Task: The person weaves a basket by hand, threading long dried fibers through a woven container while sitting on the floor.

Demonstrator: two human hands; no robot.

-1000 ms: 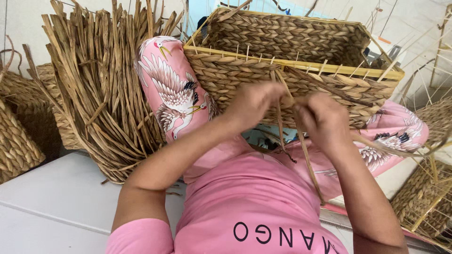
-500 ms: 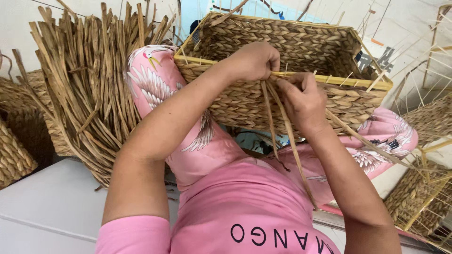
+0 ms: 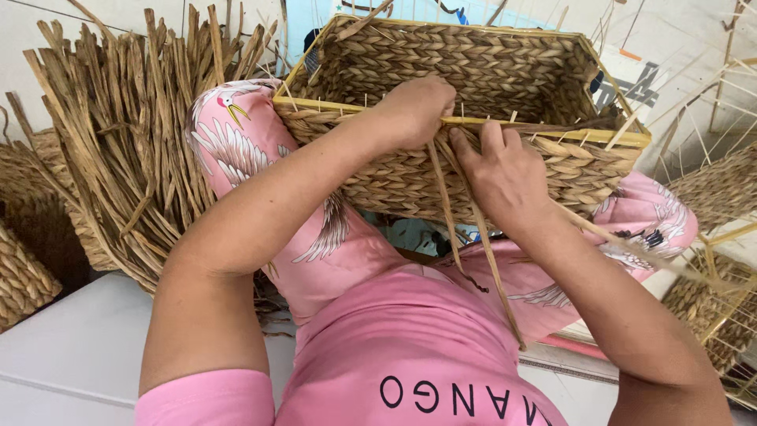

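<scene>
Rested one basket across the lap, long axis left to right, opening facing up and away. Closed left hand over the near rim, fingers curled on two strands hanging down toward the body; pressed right hand flat below, fingers together. Stood one reed bundle left of the fingers.

Two bare forearms reach forward from pink sleeves. The left hand is curled into a closed fist, knuckles up; the right hand lies just beside it, fingers bent, pinching.
</scene>
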